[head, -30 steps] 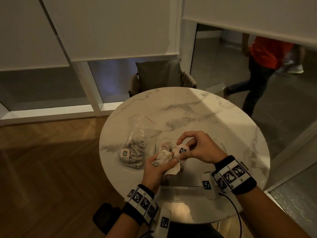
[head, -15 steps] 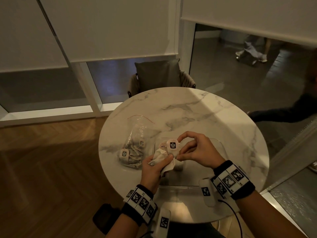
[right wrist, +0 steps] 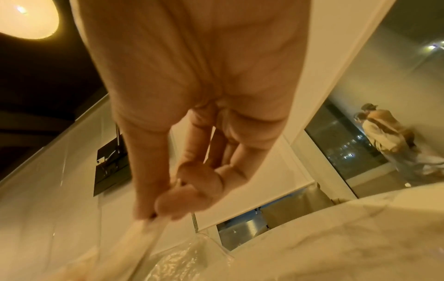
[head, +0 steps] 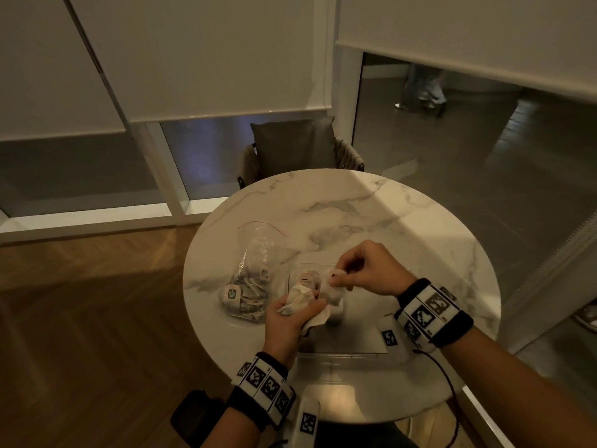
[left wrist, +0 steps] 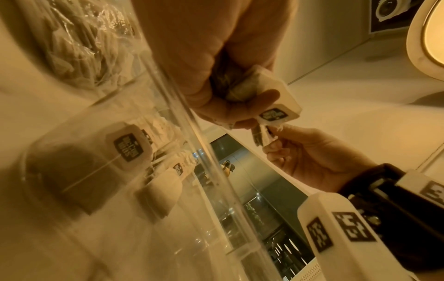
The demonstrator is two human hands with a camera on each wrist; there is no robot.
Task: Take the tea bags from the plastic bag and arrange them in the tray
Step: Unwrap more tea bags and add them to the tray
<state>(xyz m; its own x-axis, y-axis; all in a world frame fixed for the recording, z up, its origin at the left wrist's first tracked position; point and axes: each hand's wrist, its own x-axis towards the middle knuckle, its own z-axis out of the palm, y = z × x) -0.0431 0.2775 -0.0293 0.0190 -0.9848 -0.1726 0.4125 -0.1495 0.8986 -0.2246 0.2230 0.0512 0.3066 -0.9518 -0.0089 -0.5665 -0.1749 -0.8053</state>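
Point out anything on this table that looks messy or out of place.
The tea bags gripped in the left hand are a crumpled clump, which the right hand picks at. The plastic bag lies slumped beside the tray.

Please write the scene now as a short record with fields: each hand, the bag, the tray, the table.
left hand: grips a bunch of tea bags over the tray's near-left part
right hand: pinches one tea bag from that bunch, above the tray
bag: clear plastic, lies on the table left of the tray, tea bags still inside
tray: clear, a few tea bags already in its far-left corner
table: round, marble top
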